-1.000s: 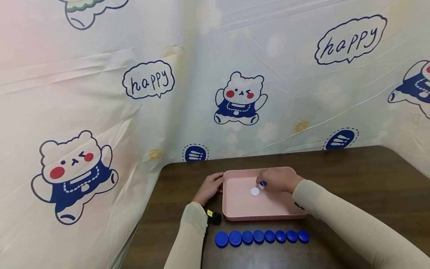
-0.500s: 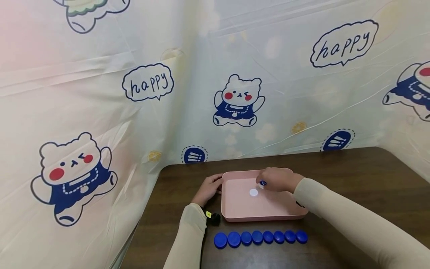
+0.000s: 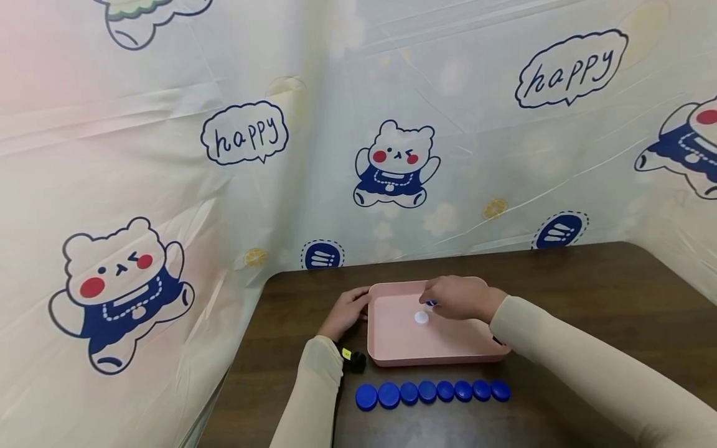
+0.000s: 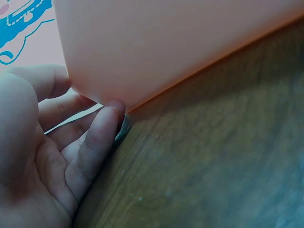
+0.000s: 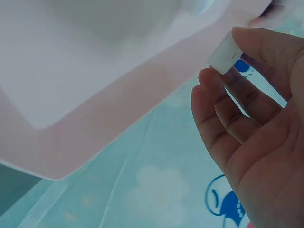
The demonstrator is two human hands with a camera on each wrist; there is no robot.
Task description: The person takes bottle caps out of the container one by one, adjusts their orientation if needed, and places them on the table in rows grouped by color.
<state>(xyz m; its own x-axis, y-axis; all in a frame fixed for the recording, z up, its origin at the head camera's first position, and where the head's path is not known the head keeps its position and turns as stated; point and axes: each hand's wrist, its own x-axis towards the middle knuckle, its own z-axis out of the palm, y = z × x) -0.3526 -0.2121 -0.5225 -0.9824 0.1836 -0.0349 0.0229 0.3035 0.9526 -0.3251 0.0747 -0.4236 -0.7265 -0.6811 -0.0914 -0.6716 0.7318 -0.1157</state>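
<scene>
Around the back left corner of the pink tray (image 3: 442,342), my left hand (image 3: 344,314) rests with its fingers bent and its thumb against the outer wall. In the left wrist view, the thumb and fingers (image 4: 45,83) meet at the corner. Over the tray, my right hand (image 3: 459,297) pinches a small round cap (image 5: 225,52) between thumb and fingers. Its side is white in the right wrist view; the head view shows dark blue at the fingertips. Just left of that hand, a white disc (image 3: 421,317) lies flat on the tray floor.
Several blue caps (image 3: 427,391) stand in a row on the brown table (image 3: 560,348) in front of the tray, the two leftmost larger. A printed cloth (image 3: 319,186) hangs behind and to the left. A black wrist device (image 3: 355,362) sits beside the left sleeve.
My right hand, with the pinched cap, has moved slightly left toward the white disc. The left hand stays at the tray corner, and the head view shifts a little.
</scene>
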